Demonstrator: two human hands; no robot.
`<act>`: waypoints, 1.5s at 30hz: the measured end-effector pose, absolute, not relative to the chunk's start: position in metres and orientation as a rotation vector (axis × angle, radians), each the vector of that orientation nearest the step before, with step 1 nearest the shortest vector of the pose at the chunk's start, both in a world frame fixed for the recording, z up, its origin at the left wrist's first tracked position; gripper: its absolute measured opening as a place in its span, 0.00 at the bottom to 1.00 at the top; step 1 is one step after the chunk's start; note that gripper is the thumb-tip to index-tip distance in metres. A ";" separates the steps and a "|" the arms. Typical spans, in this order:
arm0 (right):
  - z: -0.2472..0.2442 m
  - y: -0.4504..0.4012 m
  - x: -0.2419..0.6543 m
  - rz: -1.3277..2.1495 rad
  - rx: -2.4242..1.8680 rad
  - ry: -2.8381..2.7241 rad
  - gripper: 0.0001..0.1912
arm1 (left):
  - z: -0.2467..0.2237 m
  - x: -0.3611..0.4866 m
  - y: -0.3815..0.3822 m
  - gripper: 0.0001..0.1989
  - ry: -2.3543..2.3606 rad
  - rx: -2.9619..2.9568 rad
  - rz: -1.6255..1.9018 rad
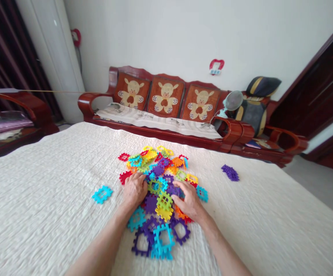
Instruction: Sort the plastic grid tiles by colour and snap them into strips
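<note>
A heap of colourful notched plastic building tiles (164,201) lies on a white quilted cover, with several window-like frames among them. My left hand (135,188) rests at the heap's left side, fingers curled down among the tiles. Its fingertips are hidden, so whatever they pinch does not show. On the right side, my right hand (188,199) has thumb and forefinger apart, close to a purple tile (173,189); nothing shows in its grasp. Between the hands lie a green window tile (164,200) and a yellow tile (164,213).
Apart from the heap, a light blue window tile (102,194) lies to the left and a small stack of purple tiles (230,173) to the right. Beyond the white cover (68,180) stands a wooden sofa (155,128) with bear cushions. A small fan (233,101) stands near its right arm.
</note>
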State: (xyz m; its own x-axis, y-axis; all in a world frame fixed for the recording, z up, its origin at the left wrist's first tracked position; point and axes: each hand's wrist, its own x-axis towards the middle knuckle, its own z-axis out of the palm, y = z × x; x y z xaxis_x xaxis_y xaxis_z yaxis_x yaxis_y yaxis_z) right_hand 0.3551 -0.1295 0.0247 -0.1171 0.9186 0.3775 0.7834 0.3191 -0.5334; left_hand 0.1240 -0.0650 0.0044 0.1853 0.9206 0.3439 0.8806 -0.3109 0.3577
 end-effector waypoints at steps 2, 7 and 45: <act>0.026 -0.131 0.350 0.327 -1.441 -1.874 0.22 | 0.004 0.124 -0.065 0.11 1.802 2.362 0.784; 0.030 -0.126 0.349 0.543 -1.352 -1.688 0.21 | 0.003 0.124 -0.065 0.12 1.795 2.382 0.784; 0.026 -0.126 0.545 0.229 -1.706 -1.186 0.23 | -0.024 0.110 -0.050 0.18 1.741 2.595 0.907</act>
State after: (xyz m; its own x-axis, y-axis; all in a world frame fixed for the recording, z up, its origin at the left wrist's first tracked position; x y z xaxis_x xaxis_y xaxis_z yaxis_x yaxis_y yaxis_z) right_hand 0.5448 -0.1263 0.0262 0.5000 0.7882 0.3589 0.5979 -0.0143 -0.8015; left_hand 0.1103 -0.0499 -0.0240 0.2741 0.8196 0.5031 0.8820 -0.4228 0.2082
